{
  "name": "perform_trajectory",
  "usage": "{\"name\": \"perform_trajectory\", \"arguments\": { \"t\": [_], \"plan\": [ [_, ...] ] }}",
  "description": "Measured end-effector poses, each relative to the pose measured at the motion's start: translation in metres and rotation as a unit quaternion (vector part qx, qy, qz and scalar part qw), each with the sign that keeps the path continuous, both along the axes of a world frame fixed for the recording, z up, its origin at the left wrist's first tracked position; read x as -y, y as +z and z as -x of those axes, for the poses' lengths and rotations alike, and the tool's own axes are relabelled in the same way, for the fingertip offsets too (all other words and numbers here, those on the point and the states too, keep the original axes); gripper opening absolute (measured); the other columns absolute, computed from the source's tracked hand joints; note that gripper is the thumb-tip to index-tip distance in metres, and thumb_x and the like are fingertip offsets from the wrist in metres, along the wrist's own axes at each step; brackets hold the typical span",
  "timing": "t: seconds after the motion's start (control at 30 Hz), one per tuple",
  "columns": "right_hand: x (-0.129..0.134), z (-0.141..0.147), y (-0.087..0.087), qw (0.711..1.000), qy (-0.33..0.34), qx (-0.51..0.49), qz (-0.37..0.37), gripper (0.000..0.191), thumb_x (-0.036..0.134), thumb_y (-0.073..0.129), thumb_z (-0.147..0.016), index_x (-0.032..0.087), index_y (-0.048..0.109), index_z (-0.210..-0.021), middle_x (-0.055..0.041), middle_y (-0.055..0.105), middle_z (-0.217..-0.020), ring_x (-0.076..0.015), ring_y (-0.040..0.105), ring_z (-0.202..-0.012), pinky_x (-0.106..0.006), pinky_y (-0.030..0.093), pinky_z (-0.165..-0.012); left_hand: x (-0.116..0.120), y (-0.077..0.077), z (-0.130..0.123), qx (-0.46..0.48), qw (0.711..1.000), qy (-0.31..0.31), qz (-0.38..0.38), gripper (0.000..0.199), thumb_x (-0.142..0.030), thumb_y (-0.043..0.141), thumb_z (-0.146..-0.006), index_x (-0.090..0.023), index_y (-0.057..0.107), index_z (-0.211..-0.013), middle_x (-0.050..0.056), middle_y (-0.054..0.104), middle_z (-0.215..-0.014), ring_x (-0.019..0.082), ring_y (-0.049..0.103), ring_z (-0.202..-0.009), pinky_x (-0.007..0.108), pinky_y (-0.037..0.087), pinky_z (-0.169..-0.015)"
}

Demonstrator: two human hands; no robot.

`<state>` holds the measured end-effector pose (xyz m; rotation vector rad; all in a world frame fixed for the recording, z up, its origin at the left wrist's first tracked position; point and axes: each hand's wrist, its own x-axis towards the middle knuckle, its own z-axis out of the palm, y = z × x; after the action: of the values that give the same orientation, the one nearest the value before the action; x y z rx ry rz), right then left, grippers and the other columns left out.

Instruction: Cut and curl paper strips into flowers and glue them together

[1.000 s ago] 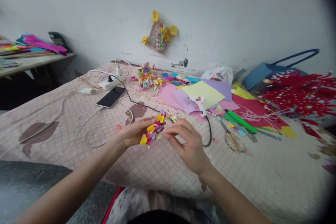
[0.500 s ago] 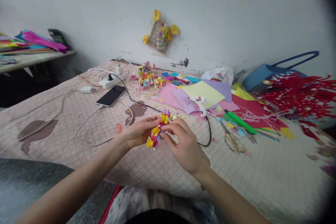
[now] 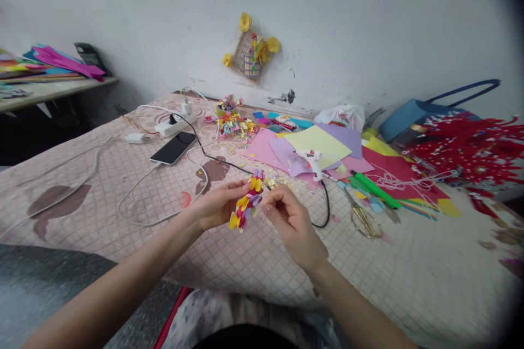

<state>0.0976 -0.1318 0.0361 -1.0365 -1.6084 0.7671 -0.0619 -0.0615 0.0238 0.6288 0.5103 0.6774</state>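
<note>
My left hand (image 3: 219, 204) is closed around a strip of paper flowers (image 3: 246, 202) in yellow, magenta and lilac, held tilted above the table. My right hand (image 3: 290, 223) is just to the right of the strip, thumb and forefinger pinched together near its lilac petals. Whether a small piece sits in that pinch cannot be made out. Beyond the hands, small pale paper scraps (image 3: 276, 180) lie scattered. A white glue gun (image 3: 314, 163) rests on coloured paper sheets (image 3: 323, 144), its black cord running behind my right hand.
Gold-handled scissors (image 3: 365, 222) and a green marker-like stick (image 3: 374, 190) lie to the right. A phone (image 3: 174, 148), a power strip (image 3: 175, 126) and white cables are on the left. Cut paper pieces (image 3: 235, 126) are heaped at the back, a red tinsel-like bundle (image 3: 466, 147) far right.
My right hand has drawn back slightly to the right, away from the flower strip, with its fingertips pinched. A lilac petal now shows on the strip's right side. My left hand stays put.
</note>
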Motion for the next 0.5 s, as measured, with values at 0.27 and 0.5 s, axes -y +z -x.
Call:
{"name": "perform_trajectory", "arguments": {
  "t": [0.27, 0.5],
  "plan": [
    [-0.005, -0.004, -0.012, 0.972, 0.033, -0.224, 0.062, 0.016, 0.035, 0.055, -0.086, 0.023, 0.047, -0.078, -0.0008, 0.053, -0.093, -0.0103, 0.047, -0.06, -0.027, 0.042, -0.059, -0.004, -0.005, 0.002, -0.007, 1.0, 0.005, 0.004, 0.009, -0.01, 0.06, -0.081, -0.008, 0.066, -0.089, 0.006, 0.07, -0.077, 0.011, 0.066, -0.06, 0.017, 0.052, -0.056],
    [-0.004, -0.01, -0.002, 0.958, 0.086, -0.26, 0.089, 0.014, 0.035, 0.05, -0.089, 0.024, 0.046, -0.082, 0.0017, 0.057, -0.072, -0.0142, 0.056, -0.068, -0.031, 0.047, -0.068, -0.004, -0.003, 0.003, -0.011, 1.0, 0.016, 0.006, 0.009, -0.011, 0.06, -0.082, -0.009, 0.065, -0.089, 0.006, 0.069, -0.076, 0.011, 0.066, -0.062, 0.017, 0.053, -0.058]
  ]
}}
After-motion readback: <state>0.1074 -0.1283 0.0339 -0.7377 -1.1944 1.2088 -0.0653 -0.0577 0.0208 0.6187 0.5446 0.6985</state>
